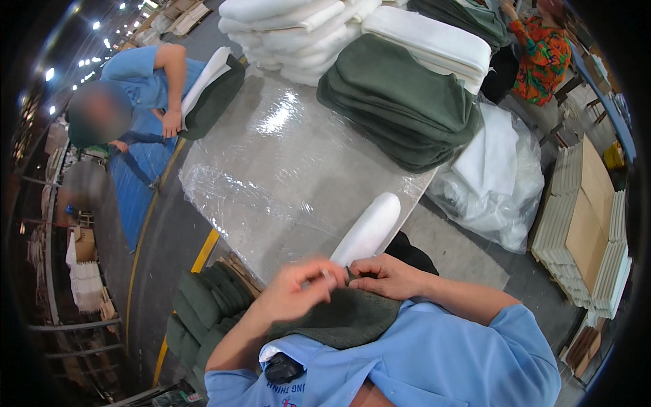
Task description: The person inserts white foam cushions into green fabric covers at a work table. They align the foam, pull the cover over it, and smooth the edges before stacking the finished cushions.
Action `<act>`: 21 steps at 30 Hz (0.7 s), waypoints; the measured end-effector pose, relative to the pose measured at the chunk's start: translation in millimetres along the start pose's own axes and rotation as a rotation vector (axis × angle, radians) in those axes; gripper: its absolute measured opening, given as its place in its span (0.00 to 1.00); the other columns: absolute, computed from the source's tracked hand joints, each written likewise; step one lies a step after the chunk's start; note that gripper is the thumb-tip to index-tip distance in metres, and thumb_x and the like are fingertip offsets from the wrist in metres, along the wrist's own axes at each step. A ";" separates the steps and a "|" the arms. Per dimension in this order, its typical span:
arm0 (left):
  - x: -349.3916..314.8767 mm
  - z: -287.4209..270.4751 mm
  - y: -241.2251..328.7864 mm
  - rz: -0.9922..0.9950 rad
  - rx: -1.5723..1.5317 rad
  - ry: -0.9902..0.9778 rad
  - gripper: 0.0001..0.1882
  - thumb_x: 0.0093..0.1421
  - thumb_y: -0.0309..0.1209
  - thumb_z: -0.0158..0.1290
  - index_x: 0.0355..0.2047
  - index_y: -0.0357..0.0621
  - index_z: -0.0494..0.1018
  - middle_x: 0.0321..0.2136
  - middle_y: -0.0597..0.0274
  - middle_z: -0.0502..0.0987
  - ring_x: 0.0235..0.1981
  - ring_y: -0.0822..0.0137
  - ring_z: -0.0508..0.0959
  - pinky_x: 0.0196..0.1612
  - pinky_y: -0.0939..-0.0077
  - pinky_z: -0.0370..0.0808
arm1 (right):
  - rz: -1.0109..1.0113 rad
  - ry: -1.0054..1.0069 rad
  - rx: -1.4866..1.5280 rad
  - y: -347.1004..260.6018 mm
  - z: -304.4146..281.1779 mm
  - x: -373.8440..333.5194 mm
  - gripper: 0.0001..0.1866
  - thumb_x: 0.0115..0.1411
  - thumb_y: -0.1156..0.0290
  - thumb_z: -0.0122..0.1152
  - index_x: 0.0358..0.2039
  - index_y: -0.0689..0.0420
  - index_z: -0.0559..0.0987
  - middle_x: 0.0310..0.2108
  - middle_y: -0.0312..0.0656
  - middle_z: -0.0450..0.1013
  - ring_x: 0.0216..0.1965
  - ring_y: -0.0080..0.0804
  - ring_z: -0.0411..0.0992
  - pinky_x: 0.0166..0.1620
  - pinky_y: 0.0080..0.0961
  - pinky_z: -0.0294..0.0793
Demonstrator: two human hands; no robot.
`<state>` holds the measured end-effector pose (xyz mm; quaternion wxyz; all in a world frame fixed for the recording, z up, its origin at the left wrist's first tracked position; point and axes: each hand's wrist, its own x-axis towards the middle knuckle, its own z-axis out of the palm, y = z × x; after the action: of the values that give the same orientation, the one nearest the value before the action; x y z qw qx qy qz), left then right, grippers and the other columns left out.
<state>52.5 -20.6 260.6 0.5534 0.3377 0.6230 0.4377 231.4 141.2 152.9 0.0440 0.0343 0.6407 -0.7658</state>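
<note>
A dark green fabric cover (339, 315) lies against my chest, its upper edge at the table's near edge. From its opening a white foam-like pad (369, 227) sticks out, rounded at the far end and resting on the table. My right hand (386, 277) pinches the cover's edge beside the pad. Close to its left, my left hand (305, 285) is raised over the cover, slightly blurred, with fingers curled together. Whatever may be between those fingertips is too small to make out.
Plastic film wraps the table (251, 156). On it stand stacked green cushions (400, 102) and white pads (291, 34). Finished-looking green cushions (210, 305) pile up at the lower left. A co-worker (146, 88) handles a pad at the far left; another person (542, 54) is far right, beyond a plastic bag (495, 183).
</note>
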 end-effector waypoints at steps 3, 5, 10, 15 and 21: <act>25.4 -14.5 -3.3 -0.097 0.233 -0.017 0.08 0.70 0.24 0.54 0.47 0.37 0.79 0.40 0.66 0.80 0.27 0.80 0.71 0.31 0.83 0.68 | -0.057 0.076 0.030 -1.0 3.4 5.1 0.11 0.74 0.66 0.58 0.38 0.60 0.73 0.28 0.31 0.66 0.33 0.18 0.62 0.37 0.24 0.67; 30.8 -22.2 -19.0 -0.224 0.062 -0.200 0.08 0.69 0.24 0.55 0.47 0.38 0.80 0.38 0.68 0.79 0.27 0.81 0.69 0.31 0.84 0.67 | -0.063 0.073 0.061 -2.0 4.6 8.6 0.11 0.75 0.65 0.57 0.40 0.60 0.74 0.30 0.31 0.68 0.35 0.18 0.63 0.39 0.24 0.68; 34.0 -38.3 -17.4 -0.101 0.462 -0.166 0.07 0.67 0.25 0.57 0.43 0.38 0.81 0.33 0.64 0.79 0.31 0.77 0.73 0.35 0.77 0.71 | 0.110 -0.234 0.119 3.9 -26.5 11.7 0.12 0.77 0.63 0.53 0.43 0.59 0.76 0.33 0.29 0.71 0.38 0.18 0.66 0.42 0.22 0.69; 28.2 -52.0 -23.9 0.269 0.533 0.025 0.07 0.66 0.21 0.55 0.42 0.38 0.80 0.37 0.56 0.82 0.41 0.70 0.79 0.44 0.72 0.75 | 0.238 -0.319 0.357 30.6 -54.5 2.8 0.11 0.75 0.67 0.54 0.50 0.58 0.80 0.39 0.25 0.75 0.40 0.12 0.69 0.42 0.18 0.71; 46.3 -50.7 -47.9 -0.001 -0.417 -0.094 0.12 0.65 0.20 0.52 0.49 0.37 0.72 0.50 0.43 0.80 0.54 0.60 0.80 0.56 0.68 0.76 | 0.064 0.199 0.097 16.0 -35.8 -4.2 0.06 0.68 0.73 0.64 0.43 0.59 0.82 0.33 0.31 0.80 0.34 0.19 0.75 0.39 0.22 0.75</act>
<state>-1.8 -6.0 198.6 0.6399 0.2356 0.4927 0.5406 237.2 173.8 131.4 0.0029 0.1327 0.6026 -0.7869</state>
